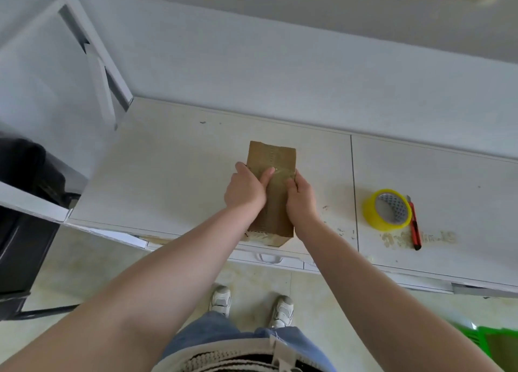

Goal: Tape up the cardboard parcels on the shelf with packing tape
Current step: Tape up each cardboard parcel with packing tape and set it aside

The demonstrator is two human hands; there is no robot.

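Both my hands, left (246, 188) and right (301, 196), gripped the cardboard parcel (271, 192), long axis pointing away; tape roll (388, 209) lay right of it, nearer my right.

Both hands (273, 193) on cardboard parcel (276, 158)

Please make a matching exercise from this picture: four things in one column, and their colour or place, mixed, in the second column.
Things:
1. cardboard parcel
2. tape roll
3. utility knife
4. shoes

Descriptions:
A. red and black, lying right of the roll
B. white, on the floor
C. brown, held by the left hand and right hand
D. yellow, on the table

Pairs: 1-C, 2-D, 3-A, 4-B
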